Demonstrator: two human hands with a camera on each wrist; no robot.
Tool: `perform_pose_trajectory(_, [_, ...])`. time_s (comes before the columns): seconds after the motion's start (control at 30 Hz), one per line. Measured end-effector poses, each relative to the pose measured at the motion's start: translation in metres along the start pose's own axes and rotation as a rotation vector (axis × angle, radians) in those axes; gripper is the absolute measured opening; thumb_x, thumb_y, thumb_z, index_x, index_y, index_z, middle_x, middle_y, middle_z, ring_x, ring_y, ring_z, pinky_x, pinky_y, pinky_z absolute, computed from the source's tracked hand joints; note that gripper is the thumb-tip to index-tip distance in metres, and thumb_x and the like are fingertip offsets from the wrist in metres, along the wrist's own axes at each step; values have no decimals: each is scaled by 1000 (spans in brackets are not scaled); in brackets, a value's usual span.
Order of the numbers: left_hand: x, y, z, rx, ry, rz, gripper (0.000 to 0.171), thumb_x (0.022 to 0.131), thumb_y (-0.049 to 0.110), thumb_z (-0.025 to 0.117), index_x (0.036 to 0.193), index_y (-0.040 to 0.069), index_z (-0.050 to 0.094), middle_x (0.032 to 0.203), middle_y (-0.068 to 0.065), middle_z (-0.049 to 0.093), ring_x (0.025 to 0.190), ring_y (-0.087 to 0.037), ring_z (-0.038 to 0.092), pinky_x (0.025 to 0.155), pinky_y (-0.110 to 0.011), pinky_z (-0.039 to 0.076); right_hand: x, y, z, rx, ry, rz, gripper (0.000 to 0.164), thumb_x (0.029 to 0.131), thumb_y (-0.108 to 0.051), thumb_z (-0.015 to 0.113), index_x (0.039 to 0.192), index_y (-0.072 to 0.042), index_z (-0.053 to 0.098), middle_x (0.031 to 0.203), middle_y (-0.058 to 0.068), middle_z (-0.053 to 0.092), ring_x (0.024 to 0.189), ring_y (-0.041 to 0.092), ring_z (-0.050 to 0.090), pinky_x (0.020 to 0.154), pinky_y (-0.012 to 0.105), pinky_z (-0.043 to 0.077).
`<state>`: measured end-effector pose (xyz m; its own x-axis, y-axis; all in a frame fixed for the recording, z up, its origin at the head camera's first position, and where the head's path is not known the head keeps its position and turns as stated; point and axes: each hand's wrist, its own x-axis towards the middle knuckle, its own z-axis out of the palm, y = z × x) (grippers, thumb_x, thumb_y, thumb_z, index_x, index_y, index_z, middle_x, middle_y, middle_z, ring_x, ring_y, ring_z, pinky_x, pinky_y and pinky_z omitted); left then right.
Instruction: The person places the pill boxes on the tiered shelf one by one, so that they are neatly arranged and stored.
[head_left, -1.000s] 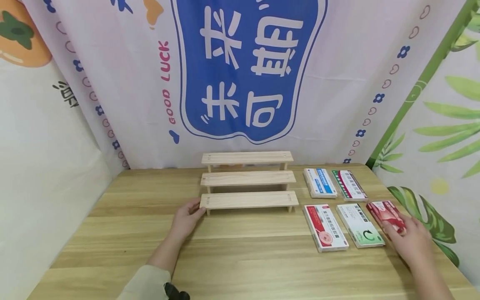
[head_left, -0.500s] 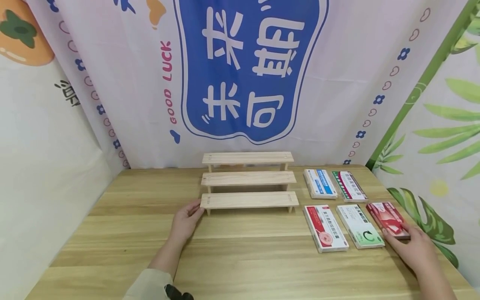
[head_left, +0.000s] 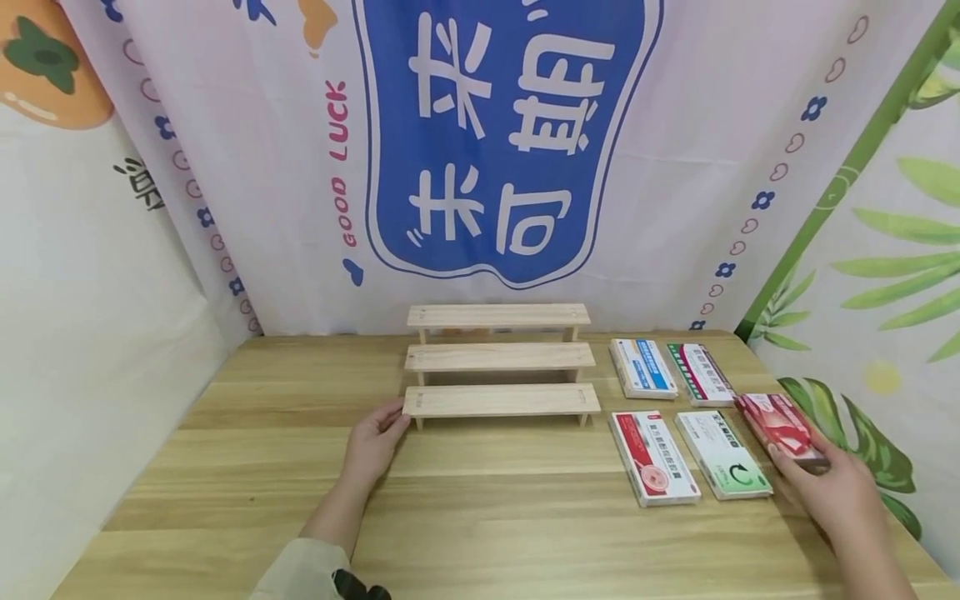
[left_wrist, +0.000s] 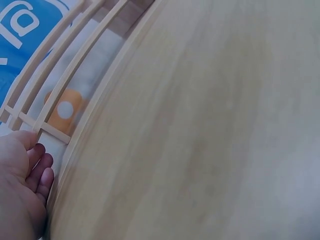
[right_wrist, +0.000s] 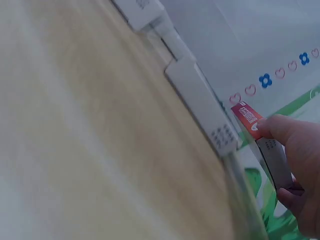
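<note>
My right hand grips a red medicine box by its near end, thumb on one side and fingers on the other. In the right wrist view the red box is lifted, tilted and shows a white side. A three-tier wooden display stand stands at the middle back of the table. At the left end of its lowest step, my left hand holds the corner with thumb and fingers. The left wrist view shows the thumb of that hand against the stand's end, its other fingers curled below.
Left of the red box lie a white-and-green box and a white-and-red box. Behind them are a blue-and-white box and a green-and-maroon one. Printed cloth hangs round the wooden table.
My right hand has taken hold of the red box and raised it off the table, its far end slightly higher. My left hand stays at the stand's corner.
</note>
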<state>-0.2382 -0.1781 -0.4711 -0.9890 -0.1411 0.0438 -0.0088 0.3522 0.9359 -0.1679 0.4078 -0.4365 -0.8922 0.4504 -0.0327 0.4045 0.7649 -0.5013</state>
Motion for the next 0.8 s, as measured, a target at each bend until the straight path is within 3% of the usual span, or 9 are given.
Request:
perform_pose_trajectory(0.27, [-2,1,0,-1,6,-10,38,98,17,59,133,4,58,137,-17,59,126,-31,58,106,-42,48,5,-43,-5,100,49,-193,91,90,-58,60,152,0,26,138,44,37,119,59,40,88,71,41])
perform_pose_trajectory(0.53, [-2,0,1,4,21,-6,37,98,17,59,133,4,58,132,-18,63,122,-31,60,103,-38,51,10,-105,-5,148,-28,-296,90,90,-62,57,151,-2,31,147,40,31,127,59,38,98,69,40])
perform_pose_trajectory(0.8, [0,0,1,2,30,-6,34,97,17,60,130,7,61,124,-15,68,117,-27,63,94,-24,53,11,-161,10,222,-106,-421,87,88,-60,62,152,-8,33,149,33,33,132,53,36,103,66,42])
